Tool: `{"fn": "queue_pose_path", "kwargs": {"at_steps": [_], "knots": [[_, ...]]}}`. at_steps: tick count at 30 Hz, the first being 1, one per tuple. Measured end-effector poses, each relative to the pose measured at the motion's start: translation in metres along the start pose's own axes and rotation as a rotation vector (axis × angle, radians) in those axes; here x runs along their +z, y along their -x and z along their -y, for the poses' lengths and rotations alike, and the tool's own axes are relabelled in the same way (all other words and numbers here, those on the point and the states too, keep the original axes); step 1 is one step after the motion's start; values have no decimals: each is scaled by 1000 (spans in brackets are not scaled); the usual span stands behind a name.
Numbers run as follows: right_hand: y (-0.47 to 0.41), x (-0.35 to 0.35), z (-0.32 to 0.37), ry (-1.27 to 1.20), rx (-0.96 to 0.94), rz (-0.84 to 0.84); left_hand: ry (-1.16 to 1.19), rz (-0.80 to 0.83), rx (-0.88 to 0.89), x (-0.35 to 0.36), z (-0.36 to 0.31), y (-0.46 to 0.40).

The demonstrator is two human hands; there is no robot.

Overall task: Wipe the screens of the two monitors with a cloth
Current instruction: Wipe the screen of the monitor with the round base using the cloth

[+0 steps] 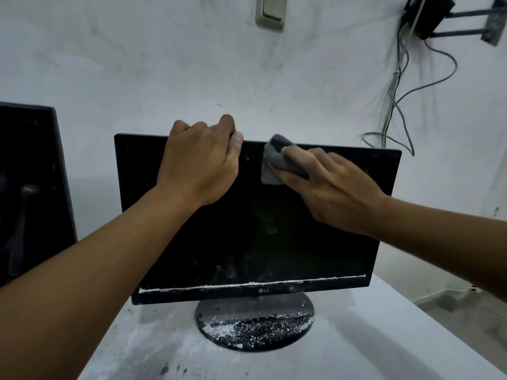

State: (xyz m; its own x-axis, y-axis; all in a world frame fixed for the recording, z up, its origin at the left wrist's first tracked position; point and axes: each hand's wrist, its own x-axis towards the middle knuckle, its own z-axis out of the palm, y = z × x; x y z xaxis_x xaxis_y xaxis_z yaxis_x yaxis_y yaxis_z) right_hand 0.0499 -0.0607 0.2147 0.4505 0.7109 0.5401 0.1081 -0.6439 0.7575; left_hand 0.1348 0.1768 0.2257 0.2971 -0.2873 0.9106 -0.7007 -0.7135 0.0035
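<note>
A: Where's your cloth (274, 163) right now?

B: At the top of the near monitor (247, 229), just right of centre, lapping over the upper bezel. Your right hand (329, 185) presses it flat to the screen, fingers fairly straight and pointing toward ten o'clock.

A: And your left hand (203, 160)?

B: Curled over the top edge, fingers hooked behind, thumb on the front bezel. It grips the monitor to steady it, touching or nearly touching the cloth at its three o'clock side.

A: So which way do you wipe?

B: I'd judge toward six. The screen's long axis runs nine to three, and nearly all the unwiped glass lies below and to both sides of the cloth. Your left hand blocks the nine o'clock run along the top, so sweep right or down first.

A: The second monitor (30, 187)?

B: At nine o'clock, well apart, cut by the frame edge. Your left arm is nearer it.
</note>
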Motion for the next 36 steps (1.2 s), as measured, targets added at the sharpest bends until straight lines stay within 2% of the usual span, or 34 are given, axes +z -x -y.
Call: {"fn": "queue_pose_path", "kwargs": {"at_steps": [6,11,16,25,32,34,36], "knots": [[22,3,13,32,-247,132,5,-9,-5,3,-1,-1],[0,-4,-4,20,-76,52,-6,-21,-4,3,1,-1],[22,-2,-3,-49,15,37,-22,-33,17,4,3,0],[10,11,4,-32,38,-43,-19,-75,40,7,6,0],[53,18,16,42,-429,151,-67,-76,54,7,7,-1],[40,13,6,53,-342,87,-95,-84,27,6,7,-1],[22,9,-2,17,-81,1,-94,-66,-8,5,8,-2]]}}
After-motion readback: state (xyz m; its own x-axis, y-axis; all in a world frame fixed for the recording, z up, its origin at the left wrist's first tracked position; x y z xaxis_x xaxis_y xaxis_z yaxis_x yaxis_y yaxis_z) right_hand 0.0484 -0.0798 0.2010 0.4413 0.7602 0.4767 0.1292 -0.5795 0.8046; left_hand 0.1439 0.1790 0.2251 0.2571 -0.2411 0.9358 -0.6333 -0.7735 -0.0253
